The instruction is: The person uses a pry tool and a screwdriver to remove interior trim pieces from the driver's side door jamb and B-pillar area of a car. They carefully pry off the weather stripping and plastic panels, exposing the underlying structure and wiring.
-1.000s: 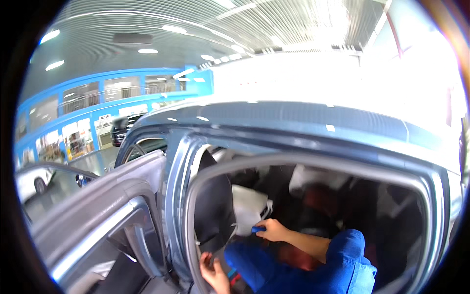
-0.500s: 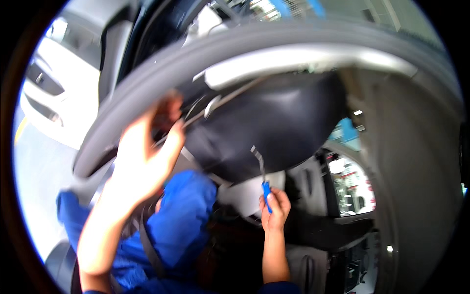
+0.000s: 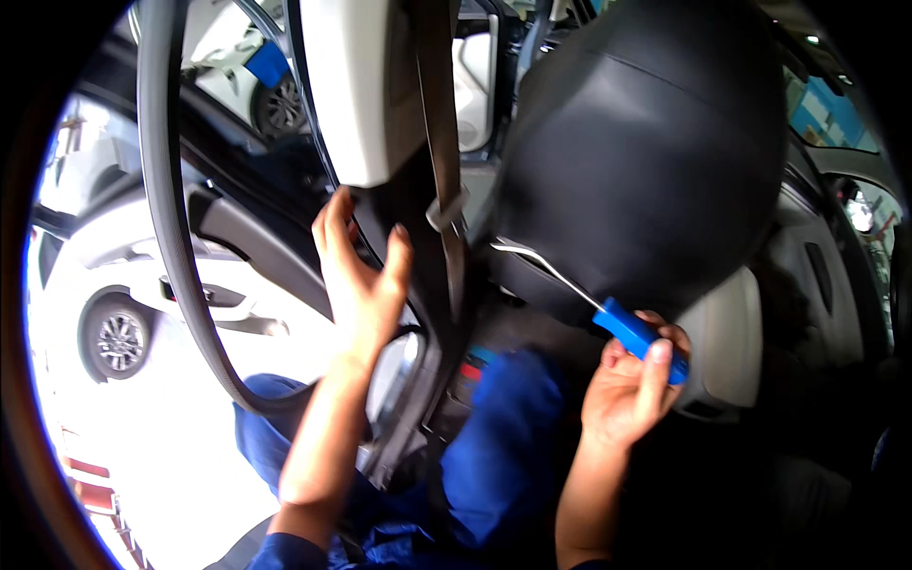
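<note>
My left hand (image 3: 363, 290) is raised with thumb and fingers apart, at the lower end of the light pillar trim (image 3: 356, 95) beside the door opening. Its fingertips are close to the trim's bottom edge; contact cannot be made out. My right hand (image 3: 629, 399) grips the blue handle of a hook tool (image 3: 627, 328). The tool's thin metal shaft bends near its tip, which points left across the lower part of a black seat back (image 3: 646, 180). A grey rubber door seal (image 3: 169, 199) hangs in a loose loop left of my left hand.
A seat belt (image 3: 439, 123) runs down the pillar between my left hand and the seat back. My blue-clad knee (image 3: 499, 437) is below, between my arms. Outside the doorway stands a white car (image 3: 228, 328). A light-coloured seat (image 3: 727, 332) lies beyond my right hand.
My view has swung from the upper door frame down to the pillar and seat. My left hand has come off the edge overhead. The hook tool, still in my right hand, now points left.
</note>
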Motion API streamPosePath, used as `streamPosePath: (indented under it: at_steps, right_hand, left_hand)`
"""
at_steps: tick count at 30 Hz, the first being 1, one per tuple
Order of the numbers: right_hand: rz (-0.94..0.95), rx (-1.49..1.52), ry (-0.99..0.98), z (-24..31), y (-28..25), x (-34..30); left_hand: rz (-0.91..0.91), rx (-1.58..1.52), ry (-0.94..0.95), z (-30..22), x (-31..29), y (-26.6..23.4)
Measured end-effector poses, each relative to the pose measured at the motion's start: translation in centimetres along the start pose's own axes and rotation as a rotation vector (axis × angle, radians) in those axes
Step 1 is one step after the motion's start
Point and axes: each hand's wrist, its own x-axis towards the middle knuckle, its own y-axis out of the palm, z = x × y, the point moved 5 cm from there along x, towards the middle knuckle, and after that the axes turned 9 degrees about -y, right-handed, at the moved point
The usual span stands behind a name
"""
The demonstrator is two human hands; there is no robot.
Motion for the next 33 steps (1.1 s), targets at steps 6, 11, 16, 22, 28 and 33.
streamPosePath:
  at_steps: [6,11,16,22,28,33]
  right_hand:
    - [-0.076,-0.02,-0.022,-6.7,4.3,7.5]
    - [-0.027,0.058,-0.051,-11.7,9.1,15.0]
    - [0.198,-0.084,-0.002,-8.7,9.3,14.2]
    - [0.118,0.038,0.088,-8.9,5.2,10.6]
    - [0.468,0.005,0.015,-6.5,5.5,6.6]
    - [0.565,-0.003,0.006,-6.5,6.9,7.1]
  left_hand:
    - [-0.187,-0.056,-0.128,1.7,0.2,2.0]
    - [-0.283,-0.139,-0.299,1.2,1.1,3.2]
    - [-0.254,-0.115,-0.453,0.4,2.0,3.1]
    - [-0.317,-0.155,-0.481,2.8,2.8,2.1]
    - [-0.352,-0.309,-0.391,3.2,2.4,2.3]
    - [-0.257,-0.296,-0.45,2.4,2.6,2.5]
